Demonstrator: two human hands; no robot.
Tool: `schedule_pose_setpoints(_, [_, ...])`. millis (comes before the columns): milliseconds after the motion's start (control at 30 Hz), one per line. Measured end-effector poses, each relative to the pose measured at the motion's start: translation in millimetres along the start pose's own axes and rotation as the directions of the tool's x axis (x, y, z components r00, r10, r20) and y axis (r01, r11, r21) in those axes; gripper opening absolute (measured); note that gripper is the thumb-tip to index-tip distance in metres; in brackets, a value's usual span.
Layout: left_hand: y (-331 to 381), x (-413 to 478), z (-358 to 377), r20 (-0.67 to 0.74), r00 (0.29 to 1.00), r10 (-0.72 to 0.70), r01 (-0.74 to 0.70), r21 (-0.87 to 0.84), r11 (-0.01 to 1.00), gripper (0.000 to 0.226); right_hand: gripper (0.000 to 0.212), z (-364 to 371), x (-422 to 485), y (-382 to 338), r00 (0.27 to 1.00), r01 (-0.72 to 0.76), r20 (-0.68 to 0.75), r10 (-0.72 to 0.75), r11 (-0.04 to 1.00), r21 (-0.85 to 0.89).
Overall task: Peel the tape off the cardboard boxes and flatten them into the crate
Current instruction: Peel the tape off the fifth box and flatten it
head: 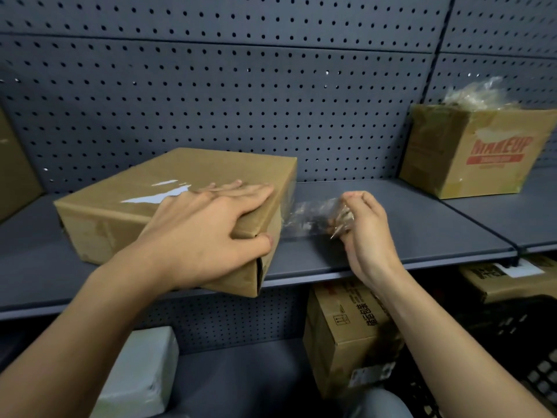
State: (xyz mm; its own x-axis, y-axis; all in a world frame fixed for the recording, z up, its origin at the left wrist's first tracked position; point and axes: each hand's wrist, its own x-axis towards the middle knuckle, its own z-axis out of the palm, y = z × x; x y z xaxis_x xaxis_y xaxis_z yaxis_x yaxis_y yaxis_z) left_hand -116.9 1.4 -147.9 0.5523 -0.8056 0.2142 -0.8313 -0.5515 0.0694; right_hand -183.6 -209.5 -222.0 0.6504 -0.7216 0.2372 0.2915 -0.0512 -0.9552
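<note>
Above shelf (pixel 422 218), right-hand grip (pixel 366 224) pinches clear tape (pixel 310 215).

Both bare forearms reach forward from the bottom of the frame, the left arm (pixel 90 321) angling in from the lower left and the right arm (pixel 437 327) from the lower right. The left hand (pixel 208 227) lies palm down on the box (pixel 168 182), fingers straight and close together toward its right edge, thumb stretched against the near side at the corner. The right hand (pixel 366 227), near the left but not touching it, has its fingers curled, pinching a bunched strip of clear tape (pixel 310 217) at the fingertips.
</note>
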Motion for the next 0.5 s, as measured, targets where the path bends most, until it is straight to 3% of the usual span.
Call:
schedule_pose_setpoints(133, [-3.6, 5.8, -5.3, 0.021, 1.000, -0.010, 0.011, -0.075, 0.997, 0.094, 0.038, -3.3, -4.2, -7.0, 0.981, 0.003, 0.192, -0.019, 0.997, 0.081])
schedule_pose_setpoints(200, [-5.4, 8.6, -10.0, 0.021, 0.999, -0.027, 0.029, -0.119, 0.992, 0.092, 0.047, -5.4, -6.4, -5.5, 0.959, 0.086, 0.271, -0.086, 0.996, 0.013])
schedule_pose_setpoints(300, [-6.1, 15.7, -17.3, -0.014, 0.996, -0.083, 0.080, -0.167, 0.983, 0.087, 0.042, -8.0, -10.8, -4.9, 0.932, 0.198, 0.335, -0.140, 0.969, -0.147])
schedule_pose_setpoints(433, [-7.8, 32.0, -17.7, -0.133, 0.982, -0.134, 0.096, -0.260, 0.961, 0.074, 0.063, -6.4, -18.3, -10.2, 0.889, 0.277, 0.418, -0.189, 0.948, -0.160])
schedule_pose_setpoints(500, [-7.5, 34.1, -11.9, -0.145, 0.982, -0.117, 0.075, -0.266, 0.961, 0.063, 0.061, -4.2, -18.9, -12.4, 0.885, 0.315, 0.418, -0.206, 0.925, -0.211])
